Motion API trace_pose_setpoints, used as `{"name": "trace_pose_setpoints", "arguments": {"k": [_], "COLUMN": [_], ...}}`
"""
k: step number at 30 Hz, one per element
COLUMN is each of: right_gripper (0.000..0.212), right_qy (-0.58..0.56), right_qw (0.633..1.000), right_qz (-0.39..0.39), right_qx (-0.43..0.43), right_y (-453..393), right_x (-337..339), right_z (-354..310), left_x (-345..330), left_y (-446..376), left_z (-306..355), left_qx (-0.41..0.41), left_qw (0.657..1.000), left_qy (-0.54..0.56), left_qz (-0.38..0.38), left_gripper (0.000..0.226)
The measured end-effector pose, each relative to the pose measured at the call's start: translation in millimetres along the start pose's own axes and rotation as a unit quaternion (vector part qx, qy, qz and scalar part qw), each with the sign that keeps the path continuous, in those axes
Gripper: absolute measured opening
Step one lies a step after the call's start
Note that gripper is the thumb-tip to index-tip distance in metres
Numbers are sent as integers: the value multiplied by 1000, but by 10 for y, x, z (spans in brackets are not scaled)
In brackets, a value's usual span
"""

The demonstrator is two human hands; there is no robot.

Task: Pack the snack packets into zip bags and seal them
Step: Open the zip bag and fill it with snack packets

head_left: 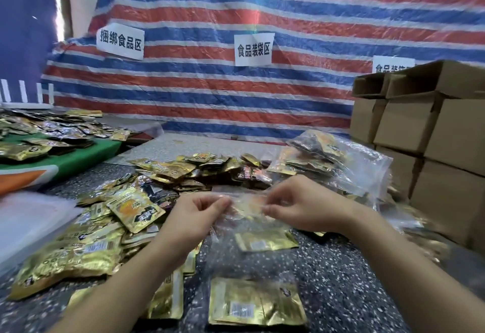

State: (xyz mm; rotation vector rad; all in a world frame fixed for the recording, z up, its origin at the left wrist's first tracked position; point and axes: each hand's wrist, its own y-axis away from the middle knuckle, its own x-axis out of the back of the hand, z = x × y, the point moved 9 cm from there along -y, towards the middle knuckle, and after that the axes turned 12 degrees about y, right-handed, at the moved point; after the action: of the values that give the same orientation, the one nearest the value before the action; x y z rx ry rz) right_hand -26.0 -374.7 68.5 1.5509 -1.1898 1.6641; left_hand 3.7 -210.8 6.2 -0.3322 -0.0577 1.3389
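L hand (199, 210) & R hand (296, 205) both pinched top edge of clear plastic zip bag (249, 230) w/ gold foil snack packets (256, 303) inside, near centre; loose packet pile (86, 240) left.

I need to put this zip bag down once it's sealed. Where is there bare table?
Bare speckled dark tabletop lies near right, between the gold foil packet inside the clear zip bag and the brown cardboard boxes. A paler bare strip runs behind the central packet heap. The left side is crowded with loose gold snack packets.
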Motion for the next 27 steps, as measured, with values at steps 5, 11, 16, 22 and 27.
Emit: {"name": "trace_pose_setpoints", "arguments": {"k": [5,11,16,22,27], "right_gripper": [52,43,31,47,53], "right_qy": [-109,-213,-150,-252,-245], "right_qw": [990,944,958,923,911], "right_qz": [63,149,11,-19,-49], "right_qx": [-62,-203,-244,-292,-327], "right_y": [-79,-670,-1407,-1965,-2280], "right_x": [86,425,140,-277,-559], "right_z": [130,690,823,769,785], "left_x": [32,206,227,462,480], "left_y": [-61,-132,-181,-252,-263], "left_z": [-77,31,-33,-209,-251], "left_qx": [-11,-50,-44,-31,-45], "left_qw": [1000,997,997,992,990], "left_qy": [3,38,16,-20,-24], "left_qz": [8,51,54,120,129], "left_gripper": [16,25,28,23,22]}}
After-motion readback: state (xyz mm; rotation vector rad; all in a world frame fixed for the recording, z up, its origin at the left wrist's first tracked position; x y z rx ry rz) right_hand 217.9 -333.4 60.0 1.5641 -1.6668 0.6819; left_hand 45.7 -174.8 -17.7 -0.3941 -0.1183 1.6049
